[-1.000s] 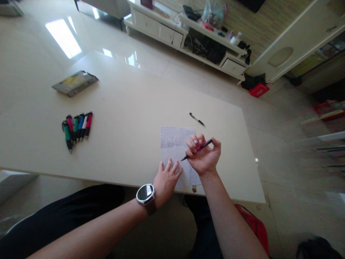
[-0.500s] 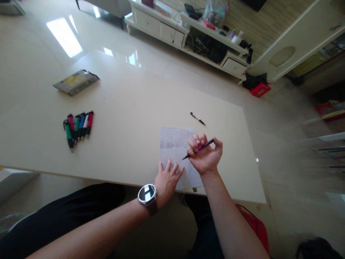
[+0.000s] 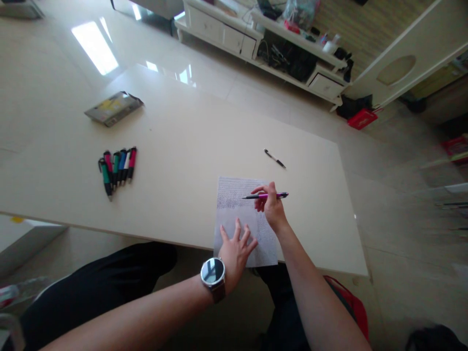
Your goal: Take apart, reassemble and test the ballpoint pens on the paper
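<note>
Purple pen (image 3: 261, 196) poised over the sheet (image 3: 228, 215)

Your right hand (image 3: 272, 209) grips the purple pen, tip above or on the sheet's marked upper part; I cannot tell whether it touches. Your left hand (image 3: 234, 251), open and holding nothing, spreads its fingers across the sheet's paler middle. The sheet lies on the table (image 3: 175, 195), its lower end at the near edge. You seem to be steadying the paper for pen work; a stroke would call for a settled tip and firm left fingers.

Count one sheet; one pen in hand; one loose pen (image 3: 275, 159) beyond the sheet's far right corner; six pens (image 3: 122, 168) bunched well left of it (two green, two pink, one blue, one white); one packet (image 3: 114, 108) farther off, beyond those.
</note>
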`<state>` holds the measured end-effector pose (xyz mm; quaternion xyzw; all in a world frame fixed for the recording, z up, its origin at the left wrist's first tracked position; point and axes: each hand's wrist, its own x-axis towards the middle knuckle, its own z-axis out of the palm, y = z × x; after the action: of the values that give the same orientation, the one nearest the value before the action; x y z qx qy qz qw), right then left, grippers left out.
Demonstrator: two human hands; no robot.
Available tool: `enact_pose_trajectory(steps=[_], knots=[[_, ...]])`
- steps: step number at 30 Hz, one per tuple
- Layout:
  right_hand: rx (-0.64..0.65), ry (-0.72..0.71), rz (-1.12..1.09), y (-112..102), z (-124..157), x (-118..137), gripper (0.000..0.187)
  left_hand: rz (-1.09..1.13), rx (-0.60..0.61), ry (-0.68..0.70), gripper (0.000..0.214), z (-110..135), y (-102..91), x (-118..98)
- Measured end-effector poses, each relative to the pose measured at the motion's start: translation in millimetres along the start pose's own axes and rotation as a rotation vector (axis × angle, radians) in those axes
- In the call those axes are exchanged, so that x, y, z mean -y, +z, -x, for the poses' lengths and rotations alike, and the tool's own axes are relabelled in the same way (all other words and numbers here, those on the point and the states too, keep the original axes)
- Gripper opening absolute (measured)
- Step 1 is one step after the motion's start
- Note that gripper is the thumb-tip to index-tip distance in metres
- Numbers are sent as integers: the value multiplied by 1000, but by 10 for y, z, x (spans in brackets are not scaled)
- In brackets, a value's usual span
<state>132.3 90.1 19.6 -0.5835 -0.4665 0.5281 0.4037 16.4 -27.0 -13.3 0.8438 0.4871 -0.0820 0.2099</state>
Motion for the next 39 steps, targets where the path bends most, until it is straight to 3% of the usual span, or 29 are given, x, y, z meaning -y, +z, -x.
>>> enact_pose_trajectory(steps=[4, 7, 11, 18, 30, 34, 39], knots=[[180, -64, 252, 68, 28, -153, 41, 0, 3, -16, 60, 48, 72, -48], [162, -172, 412, 82, 18, -263, 26, 2, 19, -21, 59, 69, 60, -60], [158, -133, 445, 67, 3, -434, 10, 20, 21, -26, 58, 73, 27, -54], [181, -190, 573, 70, 40, -620, 17, 31, 6, -19, 57, 72, 7, -41], [184, -209, 614, 114, 69, -599, 18, 19, 26, -14, 56, 82, -44, -46], [141, -160, 419, 135, 54, -550, 23, 26, 37, -12, 57, 82, -45, -44], [-59, -166, 39, 112, -23, -376, 26, 24, 44, -29, 60, 60, -30, -55]])
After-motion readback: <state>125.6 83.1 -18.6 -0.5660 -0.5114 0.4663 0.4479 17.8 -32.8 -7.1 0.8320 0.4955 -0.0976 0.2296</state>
